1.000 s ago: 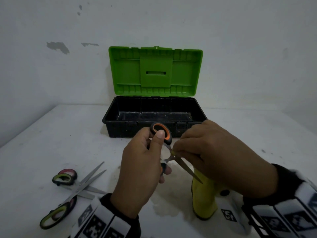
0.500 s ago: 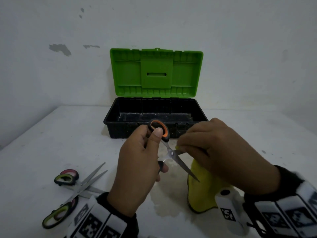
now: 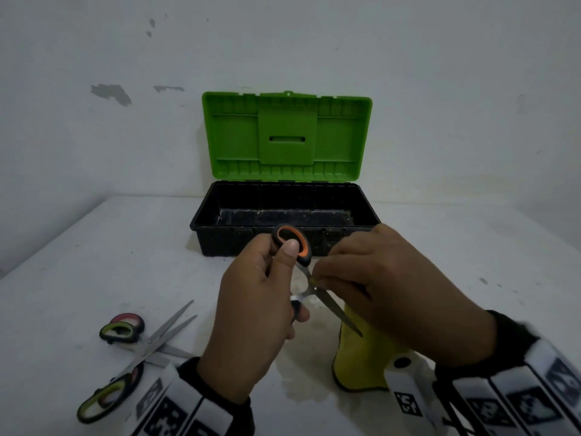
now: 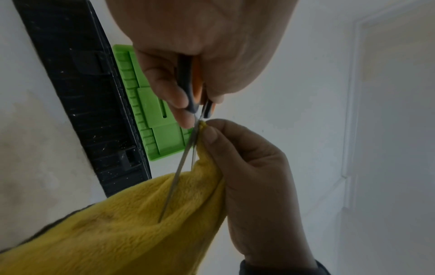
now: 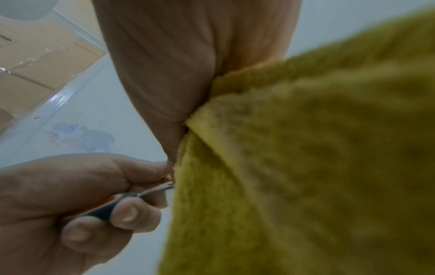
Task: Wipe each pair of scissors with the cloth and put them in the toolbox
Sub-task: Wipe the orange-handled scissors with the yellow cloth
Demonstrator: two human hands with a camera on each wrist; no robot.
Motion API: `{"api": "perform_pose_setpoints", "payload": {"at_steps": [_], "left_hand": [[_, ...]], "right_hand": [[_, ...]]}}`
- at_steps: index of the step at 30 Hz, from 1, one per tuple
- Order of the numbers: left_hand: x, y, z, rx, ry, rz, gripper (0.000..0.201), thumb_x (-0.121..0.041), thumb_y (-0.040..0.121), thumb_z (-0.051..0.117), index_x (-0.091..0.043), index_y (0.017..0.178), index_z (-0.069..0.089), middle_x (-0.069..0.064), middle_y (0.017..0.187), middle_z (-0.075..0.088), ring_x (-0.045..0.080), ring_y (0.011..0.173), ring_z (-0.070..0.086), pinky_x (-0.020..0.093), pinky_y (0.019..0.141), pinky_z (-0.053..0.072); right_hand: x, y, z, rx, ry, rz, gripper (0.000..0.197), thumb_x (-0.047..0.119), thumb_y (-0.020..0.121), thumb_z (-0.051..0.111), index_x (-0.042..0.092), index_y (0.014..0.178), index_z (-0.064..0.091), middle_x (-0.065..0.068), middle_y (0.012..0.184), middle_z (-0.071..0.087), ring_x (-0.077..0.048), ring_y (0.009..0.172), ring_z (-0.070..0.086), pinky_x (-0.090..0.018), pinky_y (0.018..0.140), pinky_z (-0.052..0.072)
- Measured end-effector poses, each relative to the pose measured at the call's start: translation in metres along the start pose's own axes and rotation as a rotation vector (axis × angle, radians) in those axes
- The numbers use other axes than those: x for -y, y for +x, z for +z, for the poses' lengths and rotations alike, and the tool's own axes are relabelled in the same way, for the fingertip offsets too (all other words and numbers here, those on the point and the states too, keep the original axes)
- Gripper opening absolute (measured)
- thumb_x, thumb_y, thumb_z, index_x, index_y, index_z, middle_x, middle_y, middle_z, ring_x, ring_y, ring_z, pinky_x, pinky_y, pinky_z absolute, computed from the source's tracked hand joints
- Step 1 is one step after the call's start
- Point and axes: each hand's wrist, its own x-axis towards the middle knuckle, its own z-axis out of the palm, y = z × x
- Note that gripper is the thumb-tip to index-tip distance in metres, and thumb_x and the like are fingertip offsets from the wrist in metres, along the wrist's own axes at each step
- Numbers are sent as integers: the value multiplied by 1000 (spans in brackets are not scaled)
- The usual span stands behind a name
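**Scissors held at the handles, cloth pinched on the blade near the pivot**

The left hand (image 3: pixel 251 313) is curled round the handles of the orange scissors (image 3: pixel 294 243), thumb lying across the upper loop, lifted off the surface (image 3: pixel 94 262) in front of the toolbox (image 3: pixel 220 243). The blades point down and to the right, slightly parted. The right hand (image 3: pixel 402 294) pinches a fold of the yellow cloth (image 4: pixel 113 238) against one blade just below the pivot; the rest of the cloth hangs from that hand, and whether its lower edge rests on the surface I cannot tell.

The scissors look light and rigid: plastic loops, thin steel blades. The loops are the safe hold, as the left hand has them. The bare steel is likely slick, and the edges and tip could nick a finger or snag the pile, so the cloth probably ought to stay between fingers and blade, drawn from pivot toward tip. The cloth is soft, thick and limp; it will bunch and drape, and takes hold anywhere.

The toolbox stands open, green lid (image 3: pixel 286 136) upright against the wall. Its black tray shows only specks of grit on the floor; no scissors in it that I can see, so none seem stowed yet. It looks deep and wide enough to lay scissors flat. More scissors (image 3: pixel 132 350), with green and red handles, lie crossed in a heap on the surface at the left, well apart from the toolbox; their exact number is hard to tell.
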Motion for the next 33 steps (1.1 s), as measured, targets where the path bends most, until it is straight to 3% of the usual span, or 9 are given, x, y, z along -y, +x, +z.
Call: {"api": "perform_pose_setpoints", "payload": {"at_steps": [3,4,6,8,14,18,24,28,33], "left_hand": [[2,-2,-3,-30,-24,-22,21,-36,99,46,-23,91,61,32,69,52,20,39,58,26,36,43],[2,-1,-5,-46,-43,-32,23,-36,99,46,-20,92,60,33,70,52,18,38,57,26,36,43],[3,0,-6,-80,-79,-51,26,-37,99,45,-16,93,60,33,70,54,17,38,55,26,36,43],[4,1,-5,-109,-98,-55,25,-36,100,44,-17,93,59,33,70,56,15,36,54,26,35,42],[4,-6,3,-145,-9,78,21,-41,95,45,-26,92,59,10,60,55,21,42,61,29,37,45],[3,-7,1,-177,60,158,24,-42,93,44,-23,93,59,9,54,53,23,43,62,21,37,43],[3,-12,5,-183,150,265,22,-41,93,44,-24,96,58,1,61,60,8,46,64,18,39,46],[3,-14,7,-206,191,332,18,-39,94,45,-26,93,58,-1,62,59,7,48,64,12,40,44],[4,-11,9,-223,284,441,14,-39,100,44,-30,95,53,-11,76,62,1,51,64,10,43,44]], "right_hand": [[-14,-4,-6,-17,26,64,17,33,90,56,31,88,73,13,82,69,-8,75,62,-35,67,47],[-16,-6,-9,-59,54,114,13,31,88,60,32,87,73,15,82,69,-2,75,60,-30,68,47],[-12,-10,-13,-194,139,232,8,30,82,66,33,87,73,20,78,68,1,78,59,-9,68,42],[1,-12,-10,-292,231,320,5,32,81,71,34,86,71,28,75,63,8,80,60,1,66,40],[21,-9,21,-305,341,466,12,28,81,75,28,74,66,18,63,63,0,69,60,-5,54,41],[4,-8,22,-383,373,614,19,28,82,75,24,68,63,12,64,63,-4,70,59,-8,54,40],[25,-6,22,-350,454,534,13,26,84,73,23,73,66,16,68,65,3,75,61,-2,59,40],[4,-7,21,-367,385,677,18,32,83,73,27,69,63,15,69,63,1,75,59,-6,57,40],[22,-7,21,-369,495,614,14,31,83,73,28,72,65,14,68,65,-1,73,62,-9,60,45]]}}
